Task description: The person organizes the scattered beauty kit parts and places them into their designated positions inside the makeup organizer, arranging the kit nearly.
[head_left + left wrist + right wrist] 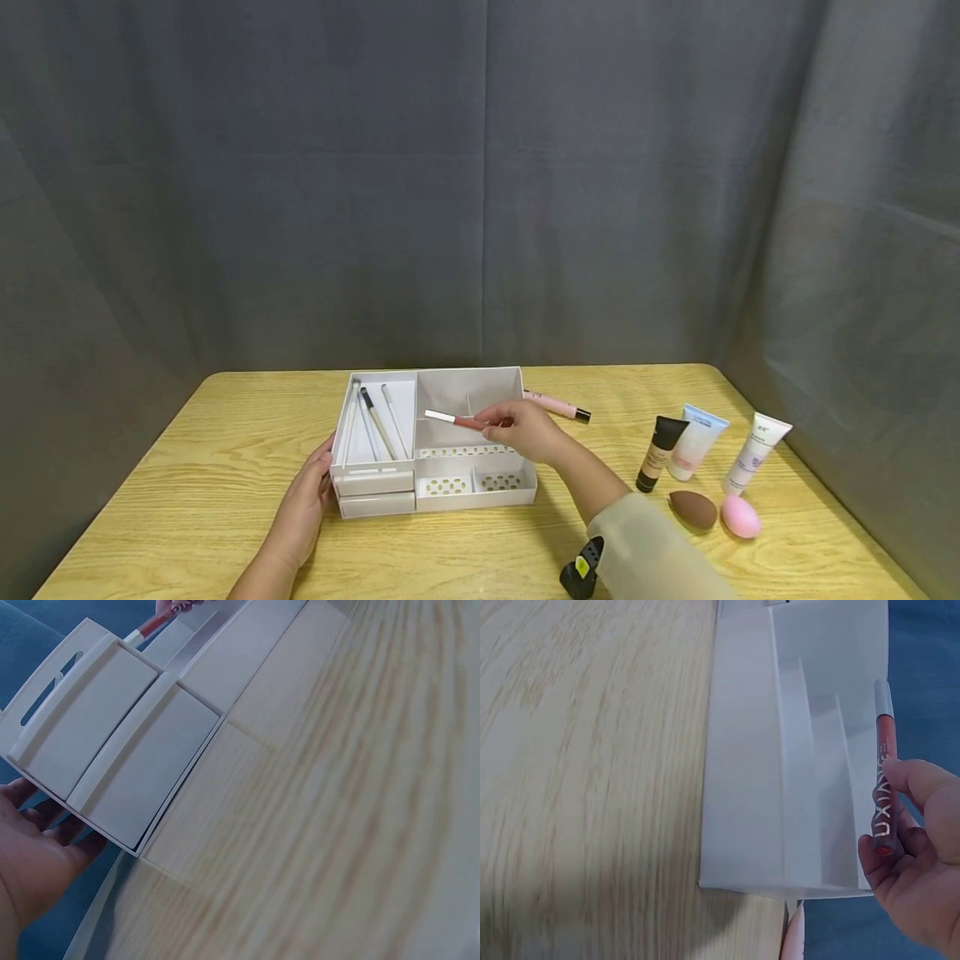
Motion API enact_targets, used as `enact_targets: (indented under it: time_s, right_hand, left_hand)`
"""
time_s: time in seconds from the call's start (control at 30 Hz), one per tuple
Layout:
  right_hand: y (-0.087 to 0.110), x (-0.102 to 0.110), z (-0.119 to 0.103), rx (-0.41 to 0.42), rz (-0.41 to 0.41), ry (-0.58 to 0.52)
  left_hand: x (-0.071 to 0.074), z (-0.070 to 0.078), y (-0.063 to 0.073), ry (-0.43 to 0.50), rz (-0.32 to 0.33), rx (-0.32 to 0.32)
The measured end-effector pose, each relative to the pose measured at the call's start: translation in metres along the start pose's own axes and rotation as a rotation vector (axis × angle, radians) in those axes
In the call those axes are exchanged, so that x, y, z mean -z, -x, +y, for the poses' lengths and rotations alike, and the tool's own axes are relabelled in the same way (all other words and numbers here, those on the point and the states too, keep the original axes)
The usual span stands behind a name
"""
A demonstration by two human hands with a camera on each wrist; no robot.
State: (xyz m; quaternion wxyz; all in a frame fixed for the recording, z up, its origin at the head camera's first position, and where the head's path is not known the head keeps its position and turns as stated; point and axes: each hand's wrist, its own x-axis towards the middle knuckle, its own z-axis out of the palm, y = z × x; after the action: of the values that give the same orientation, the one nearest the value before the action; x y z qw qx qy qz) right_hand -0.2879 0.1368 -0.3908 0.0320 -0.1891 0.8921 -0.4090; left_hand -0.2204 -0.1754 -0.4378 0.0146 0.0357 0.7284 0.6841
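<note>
A white cosmetics organizer stands on the wooden table, with two small drawers at its front left. Several makeup brushes lie in its upper left tray. My left hand rests against the organizer's left side, its fingers along the wall in the left wrist view. Between thumb and fingers, my right hand pinches a reddish lip gloss tube with a white cap and white lettering. That tube hangs above the organizer's right compartments, roughly level in the head view, its white end pointing left.
Behind the organizer's right side lies a pink tube with a black cap. Farther right stand a black-capped foundation tube, a blue-and-pink tube and a white tube. A brown sponge and a pink sponge lie before them.
</note>
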Motion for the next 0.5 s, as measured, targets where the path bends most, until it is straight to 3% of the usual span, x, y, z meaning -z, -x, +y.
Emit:
enact_targets:
  time_s: [0.37,0.5]
  right_hand:
    - [-0.012,-0.014,-0.002,-0.057,-0.032,0.079]
    - [-0.011,-0.015,-0.005,-0.029,-0.047,0.137]
  left_hand:
    - [-0.001,0.0,-0.001,0.004,-0.005,0.013]
    - [0.0,0.0,0.0,0.003,-0.006,0.005]
